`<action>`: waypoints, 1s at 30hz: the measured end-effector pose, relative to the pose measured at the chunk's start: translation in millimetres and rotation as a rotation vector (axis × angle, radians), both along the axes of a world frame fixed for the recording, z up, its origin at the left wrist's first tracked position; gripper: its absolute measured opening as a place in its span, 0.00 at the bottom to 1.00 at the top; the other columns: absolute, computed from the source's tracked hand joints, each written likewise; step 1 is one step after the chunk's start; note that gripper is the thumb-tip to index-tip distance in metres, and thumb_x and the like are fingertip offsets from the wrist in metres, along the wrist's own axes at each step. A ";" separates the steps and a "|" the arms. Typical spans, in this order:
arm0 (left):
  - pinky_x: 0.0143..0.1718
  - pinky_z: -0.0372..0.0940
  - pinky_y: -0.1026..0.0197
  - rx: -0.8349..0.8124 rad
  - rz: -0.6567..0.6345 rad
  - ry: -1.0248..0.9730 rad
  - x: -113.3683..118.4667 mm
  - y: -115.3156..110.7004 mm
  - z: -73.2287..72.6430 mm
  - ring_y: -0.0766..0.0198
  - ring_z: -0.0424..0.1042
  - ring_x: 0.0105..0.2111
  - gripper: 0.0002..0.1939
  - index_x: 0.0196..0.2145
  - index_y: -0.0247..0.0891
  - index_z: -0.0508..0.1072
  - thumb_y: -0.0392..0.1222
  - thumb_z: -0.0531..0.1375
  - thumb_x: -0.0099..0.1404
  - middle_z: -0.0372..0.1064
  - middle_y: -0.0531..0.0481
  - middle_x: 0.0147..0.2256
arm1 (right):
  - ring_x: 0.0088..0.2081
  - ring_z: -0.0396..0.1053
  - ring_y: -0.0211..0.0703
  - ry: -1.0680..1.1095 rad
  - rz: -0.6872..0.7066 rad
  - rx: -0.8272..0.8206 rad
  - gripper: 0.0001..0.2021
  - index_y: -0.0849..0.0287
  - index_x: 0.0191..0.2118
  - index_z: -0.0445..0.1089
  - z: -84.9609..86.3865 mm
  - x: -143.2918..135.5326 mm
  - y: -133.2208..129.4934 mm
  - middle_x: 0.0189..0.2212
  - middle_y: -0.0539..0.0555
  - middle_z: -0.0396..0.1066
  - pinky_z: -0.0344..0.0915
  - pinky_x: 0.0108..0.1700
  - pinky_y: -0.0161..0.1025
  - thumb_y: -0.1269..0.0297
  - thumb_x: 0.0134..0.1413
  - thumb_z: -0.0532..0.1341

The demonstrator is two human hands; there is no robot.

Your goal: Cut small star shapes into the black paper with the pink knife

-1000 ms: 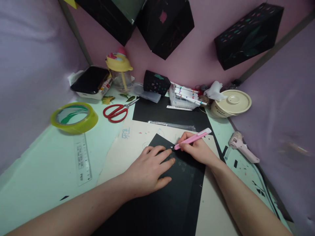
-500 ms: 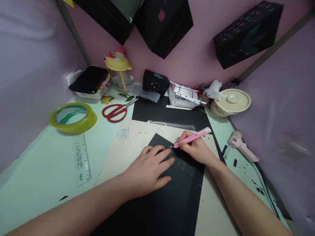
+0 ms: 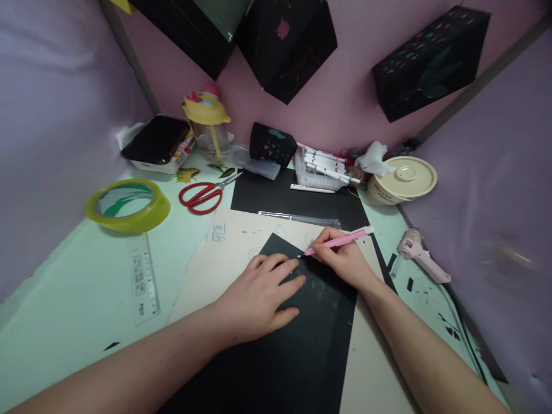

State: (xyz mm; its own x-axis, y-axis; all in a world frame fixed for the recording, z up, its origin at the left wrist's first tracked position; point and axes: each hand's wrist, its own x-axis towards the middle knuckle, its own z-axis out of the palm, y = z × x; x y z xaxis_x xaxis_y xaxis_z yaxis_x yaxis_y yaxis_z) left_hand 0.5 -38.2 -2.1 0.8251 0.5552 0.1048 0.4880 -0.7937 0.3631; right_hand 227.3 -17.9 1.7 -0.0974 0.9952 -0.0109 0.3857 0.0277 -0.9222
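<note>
A sheet of black paper (image 3: 310,351) lies over a pale cardboard sheet (image 3: 207,270) in front of me. My left hand (image 3: 261,296) rests flat on the black paper with its fingers spread. My right hand (image 3: 345,264) grips a slim pink craft knife (image 3: 338,240) like a pen. The knife's tip meets the paper near its upper edge, just beyond my left fingertips. A tiny pale spot shows in the black paper beside the tip. Faint marks run across the paper below it.
To the left are a tape roll (image 3: 161,208), red-handled scissors (image 3: 200,198) and a clear ruler (image 3: 144,282). Behind stand a yellow-lidded cup (image 3: 209,123) and a box of markers (image 3: 323,178). A lidded bowl (image 3: 405,181) and glue gun (image 3: 422,256) sit right. Black boxes (image 3: 287,52) hang above.
My right hand has shifted very slightly, and the craft knife leans a little lower with its tip a touch farther up the paper. My left hand stays in place.
</note>
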 end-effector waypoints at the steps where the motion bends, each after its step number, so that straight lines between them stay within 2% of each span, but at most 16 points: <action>1: 0.53 0.54 0.46 0.000 0.002 -0.002 0.1 0.0 -0.1 0.48 0.55 0.58 0.22 0.55 0.44 0.66 0.50 0.58 0.65 0.59 0.46 0.59 | 0.23 0.61 0.35 0.016 -0.012 0.000 0.05 0.58 0.28 0.66 -0.7 -0.5 -0.3 0.21 0.46 0.66 0.56 0.25 0.33 0.66 0.53 0.61; 9: 0.53 0.54 0.46 0.004 -0.002 -0.005 0.7 0.4 -0.3 0.48 0.55 0.58 0.22 0.56 0.44 0.66 0.49 0.57 0.65 0.59 0.47 0.59 | 0.15 0.56 0.33 0.057 -0.006 -0.097 0.14 0.59 0.30 0.69 0.0 -2.5 -1.0 0.16 0.46 0.64 0.50 0.17 0.32 0.52 0.56 0.61; 30: 0.53 0.54 0.46 0.014 0.003 -0.021 0.7 -0.4 0.3 0.48 0.56 0.57 0.22 0.55 0.44 0.67 0.49 0.58 0.65 0.60 0.45 0.58 | 0.15 0.57 0.32 0.071 0.057 -0.117 0.15 0.60 0.32 0.70 -0.6 -1.4 0.3 0.16 0.47 0.66 0.52 0.17 0.31 0.51 0.58 0.60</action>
State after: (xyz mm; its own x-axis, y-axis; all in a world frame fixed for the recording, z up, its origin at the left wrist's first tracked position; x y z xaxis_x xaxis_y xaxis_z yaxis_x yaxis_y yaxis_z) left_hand 1.2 -38.6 -1.8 0.8209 0.5562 0.1299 0.4830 -0.7974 0.3618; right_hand 225.9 -17.6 1.1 -0.1588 0.9803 -0.1177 0.3204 -0.0616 -0.9453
